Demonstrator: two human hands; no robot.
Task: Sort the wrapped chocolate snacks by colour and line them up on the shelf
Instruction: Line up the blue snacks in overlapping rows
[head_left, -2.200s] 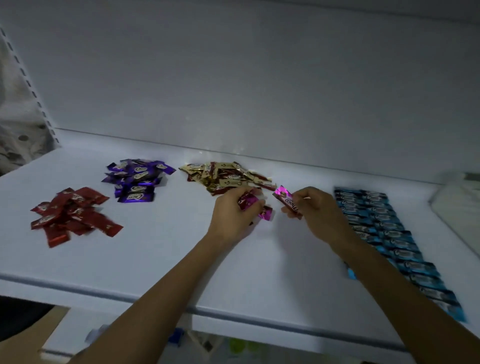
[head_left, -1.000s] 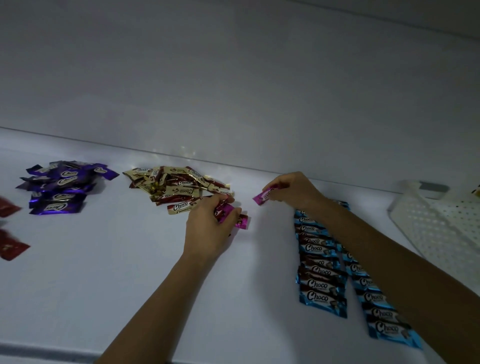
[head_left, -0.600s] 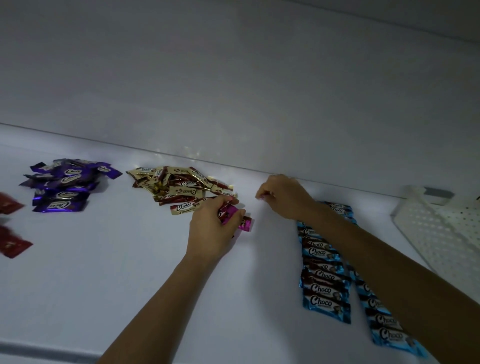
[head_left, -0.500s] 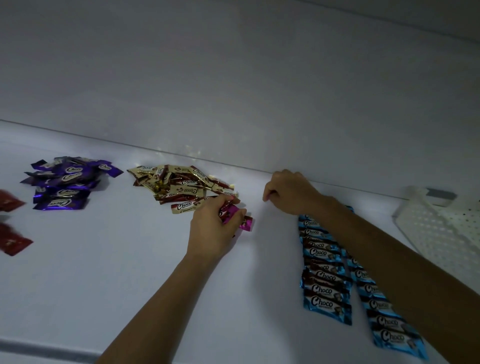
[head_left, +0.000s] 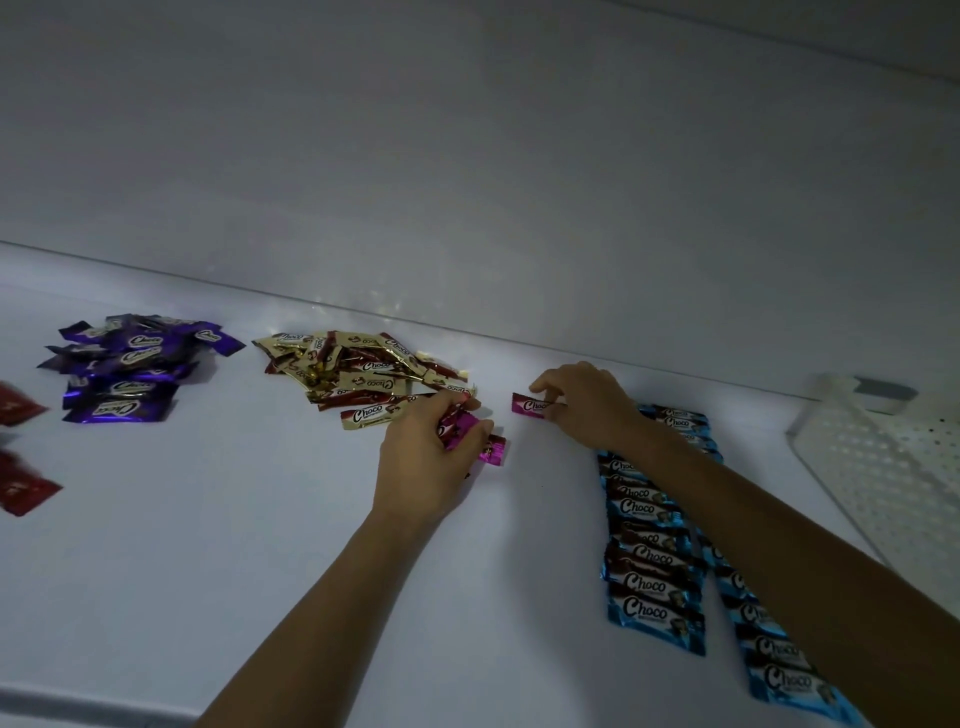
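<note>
A single pink snack (head_left: 525, 405) lies flat on the white shelf (head_left: 208, 571), just right of centre and near the back wall (head_left: 467, 156). It is pinched at its right end by the fingers of the right hand (head_left: 587, 410). At centre frame a small bunch of pink snacks (head_left: 460, 428) is clamped in the curled fingers of the left hand (head_left: 421, 467), with one wrapper end sticking out to the right.

The wrappers are judged light, thin and glossy, so they may slide on the smooth shelf and crinkle under pressure. The bar inside is probably brittle, so a light hold at a crimped end or across the narrow sides is advised.

Two rows of blue snacks (head_left: 652, 561) are lined up at lower right, partly hidden by the right forearm. A gold pile (head_left: 363, 374) sits at upper centre, a purple pile (head_left: 130, 369) at upper left, and red snacks (head_left: 21, 483) at the left edge. A white perforated basket (head_left: 883, 467) is seen at the right edge. The room is dimly lit.
</note>
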